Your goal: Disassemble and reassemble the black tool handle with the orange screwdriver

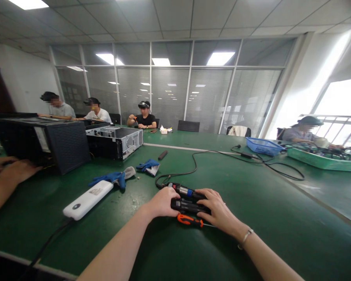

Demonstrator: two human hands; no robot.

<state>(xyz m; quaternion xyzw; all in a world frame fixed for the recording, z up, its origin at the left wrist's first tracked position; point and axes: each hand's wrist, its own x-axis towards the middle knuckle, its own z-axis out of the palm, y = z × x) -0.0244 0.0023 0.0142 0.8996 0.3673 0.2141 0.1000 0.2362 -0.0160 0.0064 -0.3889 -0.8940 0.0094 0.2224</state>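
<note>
On the green table, a black cylindrical tool [186, 205] lies crosswise between my hands. My left hand [163, 202] has its fingers wrapped round the tool's left end. At the right end, my right hand [218, 207] grips it with curved fingers. Just behind lies a second black tool with a blue band [188, 192], its right part partly covered by my right hand; a cable leads from its left side. An orange and black screwdriver [190, 221] rests in front of the tools, its shaft pointing right under my right hand.
Blue gloves [118, 178], a white power strip [88, 200] and a brown bar [163, 155] lie left. Black computer cases [73, 146] stand beyond, near another person's hands [20, 169]. A blue basket [263, 147] and green basket [324, 160] stand right. Several people sit around.
</note>
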